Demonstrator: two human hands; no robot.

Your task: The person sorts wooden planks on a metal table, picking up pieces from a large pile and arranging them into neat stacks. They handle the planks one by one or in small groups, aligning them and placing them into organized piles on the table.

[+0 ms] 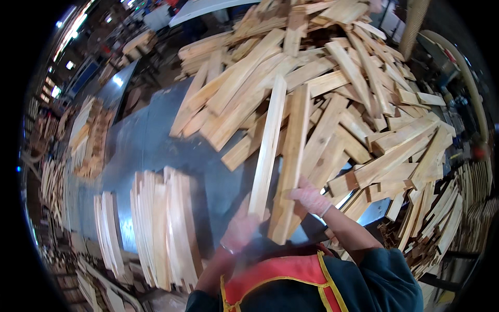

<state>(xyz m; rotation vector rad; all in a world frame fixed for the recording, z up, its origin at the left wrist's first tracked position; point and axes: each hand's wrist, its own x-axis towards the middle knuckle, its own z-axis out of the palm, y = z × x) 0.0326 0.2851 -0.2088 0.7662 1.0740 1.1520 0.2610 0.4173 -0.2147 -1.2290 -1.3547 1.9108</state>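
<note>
My left hand (pixel 243 227), in a pale glove, is closed round the lower end of a light wooden strip (pixel 268 143). The strip slants up and away from me. Beside it, a wider, yellower wooden board (pixel 291 161) is gripped near its lower part by my right hand (pixel 310 197), also gloved. The two pieces stand nearly side by side with a narrow gap between them. Their far ends overlap a large loose pile of wooden boards (pixel 249 104) on the metal table (pixel 150 125).
Left of me stands a row of strips on edge (pixel 163 223), with a smaller group of strips (pixel 108 231) beyond it. A stack of boards (pixel 89 138) sits farther left. More strips (pixel 442 218) fill the lower right. A ribbed hose (pixel 414 28) hangs at the back right.
</note>
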